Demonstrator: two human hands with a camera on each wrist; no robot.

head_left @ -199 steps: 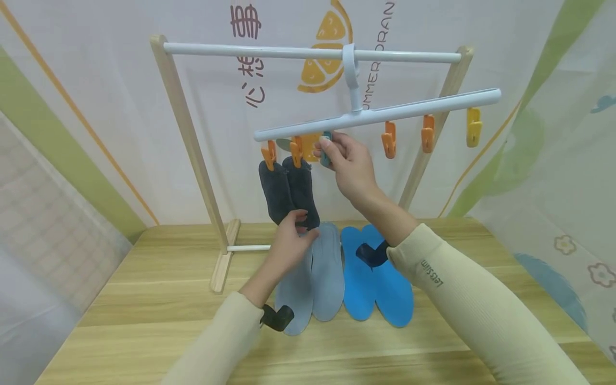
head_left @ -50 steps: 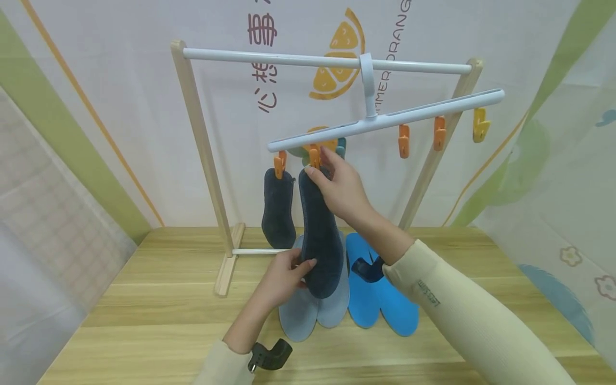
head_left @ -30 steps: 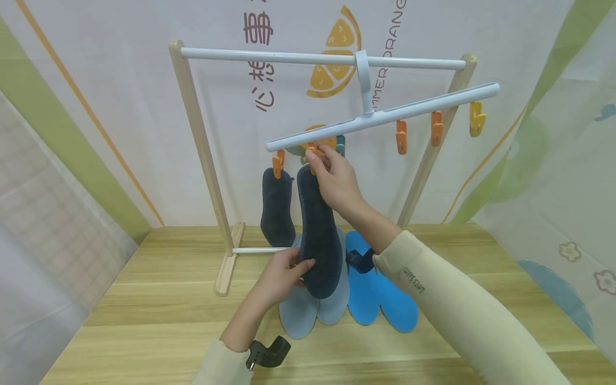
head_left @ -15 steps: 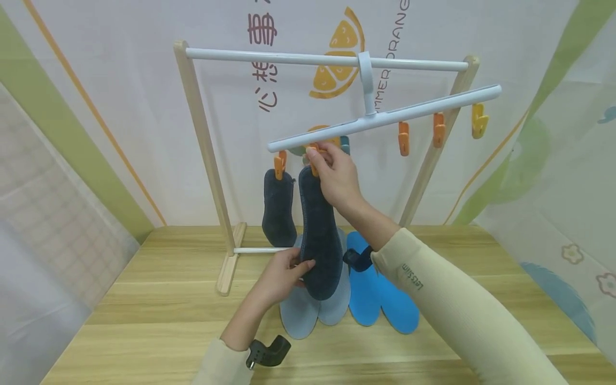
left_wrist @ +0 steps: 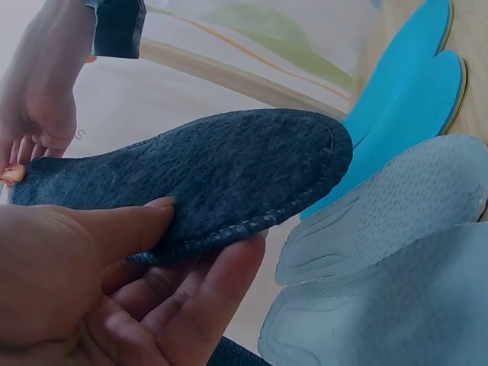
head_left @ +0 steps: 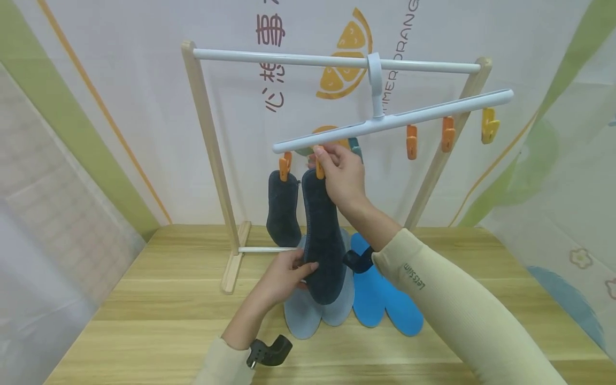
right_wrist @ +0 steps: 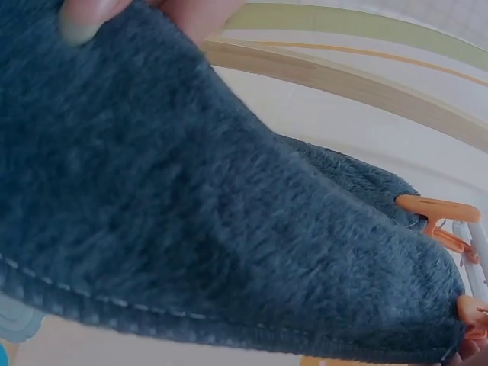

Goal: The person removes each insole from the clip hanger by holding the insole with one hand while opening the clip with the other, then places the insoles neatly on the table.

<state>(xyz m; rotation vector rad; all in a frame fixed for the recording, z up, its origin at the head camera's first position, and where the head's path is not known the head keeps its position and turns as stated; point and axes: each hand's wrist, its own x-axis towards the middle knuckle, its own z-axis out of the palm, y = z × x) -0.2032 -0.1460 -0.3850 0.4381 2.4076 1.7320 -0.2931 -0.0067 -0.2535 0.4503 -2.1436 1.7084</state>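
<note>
A dark fuzzy insole (head_left: 323, 240) hangs tilted toward me below the white clip hanger (head_left: 337, 131). My left hand (head_left: 284, 275) pinches its lower side edge, thumb on the fuzzy face and fingers behind, as the left wrist view also shows. At the insole's top, my right hand (head_left: 346, 176) pinches the orange clip (head_left: 320, 167); whether the clip's jaws bite the insole is partly hidden. A second dark insole (head_left: 283, 211) hangs farther left from another orange clip (head_left: 285, 167). In the right wrist view, the nearer insole (right_wrist: 191, 206) fills most of the picture.
Two grey insoles (head_left: 302, 318) and two blue insoles (head_left: 404, 310) lie on the wooden table (head_left: 168, 310). The hanger hooks over the white rod (head_left: 289, 58) of a wooden-sided rack. A teal clip (head_left: 355, 147), orange clips (head_left: 448, 133) and a yellow clip (head_left: 489, 126) hang from it.
Earlier, both dark insoles hung side by side and my right hand held the teal clip. Since then it moved left to the orange clip, and one insole came forward. Lately both hands barely moved.
</note>
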